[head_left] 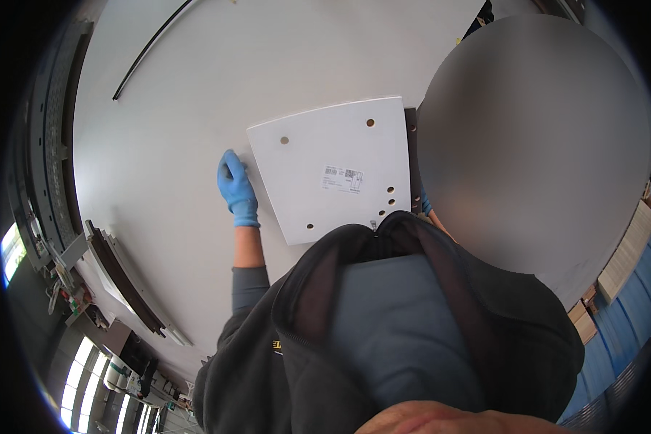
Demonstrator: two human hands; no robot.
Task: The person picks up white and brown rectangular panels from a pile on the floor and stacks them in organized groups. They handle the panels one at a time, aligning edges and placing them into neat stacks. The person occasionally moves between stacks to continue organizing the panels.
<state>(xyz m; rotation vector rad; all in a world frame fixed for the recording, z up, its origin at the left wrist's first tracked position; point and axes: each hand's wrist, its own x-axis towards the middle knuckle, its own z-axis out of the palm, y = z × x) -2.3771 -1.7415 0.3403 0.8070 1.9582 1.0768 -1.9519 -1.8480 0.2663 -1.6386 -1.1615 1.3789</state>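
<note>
Positioning, apparently, white panel [340, 154] by tabletop's [159, 181] near edge. Curling left hand [236, 189] narrow just beside; can't tell if gripping. Can't tell for right hand [425, 202], mostly hidden. Likely calls for opening left fingers.

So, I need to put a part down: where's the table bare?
Widest: the table left of the left hand, between the black strip and the dark slats. Also bare: the stretch above the white panel. Crowded: the panel's right edge, where a dark piece shows; further right is blurred out.
</note>
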